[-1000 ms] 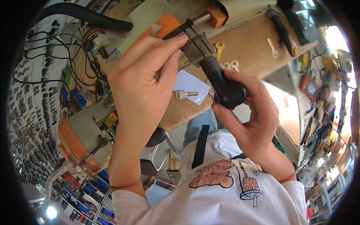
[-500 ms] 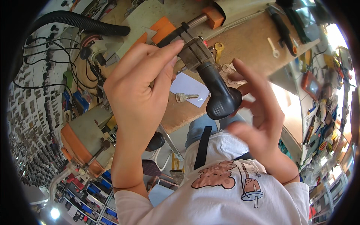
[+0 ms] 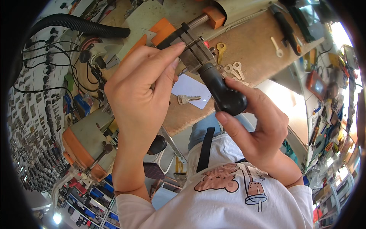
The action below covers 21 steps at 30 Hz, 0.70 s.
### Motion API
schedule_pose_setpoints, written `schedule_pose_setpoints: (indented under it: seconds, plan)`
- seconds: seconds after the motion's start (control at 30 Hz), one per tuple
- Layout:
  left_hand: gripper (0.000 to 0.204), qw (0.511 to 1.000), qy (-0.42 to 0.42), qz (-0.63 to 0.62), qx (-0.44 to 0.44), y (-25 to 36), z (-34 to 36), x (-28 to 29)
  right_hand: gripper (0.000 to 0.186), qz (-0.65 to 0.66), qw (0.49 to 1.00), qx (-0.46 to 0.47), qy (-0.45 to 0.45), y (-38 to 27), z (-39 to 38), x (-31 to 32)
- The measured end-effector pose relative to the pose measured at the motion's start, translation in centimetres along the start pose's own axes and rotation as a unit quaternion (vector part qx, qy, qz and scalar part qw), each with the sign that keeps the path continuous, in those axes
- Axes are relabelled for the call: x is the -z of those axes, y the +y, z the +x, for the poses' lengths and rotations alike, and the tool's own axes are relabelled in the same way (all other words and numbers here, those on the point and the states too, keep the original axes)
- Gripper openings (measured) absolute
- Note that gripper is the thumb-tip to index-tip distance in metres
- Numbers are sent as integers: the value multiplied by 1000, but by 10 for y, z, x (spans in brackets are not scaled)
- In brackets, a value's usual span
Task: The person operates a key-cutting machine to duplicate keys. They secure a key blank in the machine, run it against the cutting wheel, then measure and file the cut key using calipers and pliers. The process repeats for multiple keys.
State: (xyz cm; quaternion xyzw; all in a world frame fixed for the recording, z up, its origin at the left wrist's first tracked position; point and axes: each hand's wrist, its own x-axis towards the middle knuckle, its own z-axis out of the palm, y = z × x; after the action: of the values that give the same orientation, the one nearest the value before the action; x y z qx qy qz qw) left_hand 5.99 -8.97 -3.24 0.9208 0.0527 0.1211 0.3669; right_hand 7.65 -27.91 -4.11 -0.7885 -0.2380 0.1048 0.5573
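Both hands meet on the clamp tool (image 3: 213, 72): left hand (image 3: 143, 95) pinching its metal head, right hand (image 3: 259, 129) loosely cupping the black handle slanting toward it above the desk (image 3: 255, 53)

Matt black handle (image 3: 225, 95), dull metal clamp (image 3: 196, 55), wooden bench (image 3: 248, 49).

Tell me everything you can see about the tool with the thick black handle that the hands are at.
The tool with a rounded black handle has a grey metal clamp-like head at its upper end. It lies tilted, head up toward the wooden workbench, handle down toward the person. The right hand cups the handle end, thumb beneath and fingers along its side. The left hand reaches the head with its fingertips. The handle looks like matt rubber or plastic.
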Motion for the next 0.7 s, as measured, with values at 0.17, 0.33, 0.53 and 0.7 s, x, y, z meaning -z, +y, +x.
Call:
schedule_pose_setpoints:
  seconds: [0.17,0.33,0.53,0.7]
  plan:
    - [19,1000,1,-14,-1,0,1,-1,44,584,725,-363,-39,3,-1,-6]
    - [19,1000,3,-22,-9,0,1,-2,46,587,753,-298,-8,15,-6,-13]
    - [21,999,8,-40,30,1,-2,-2,34,-59,991,118,-12,14,5,1]
    - [23,999,15,-38,20,1,-1,-3,33,117,989,-88,-1,-4,4,-4]
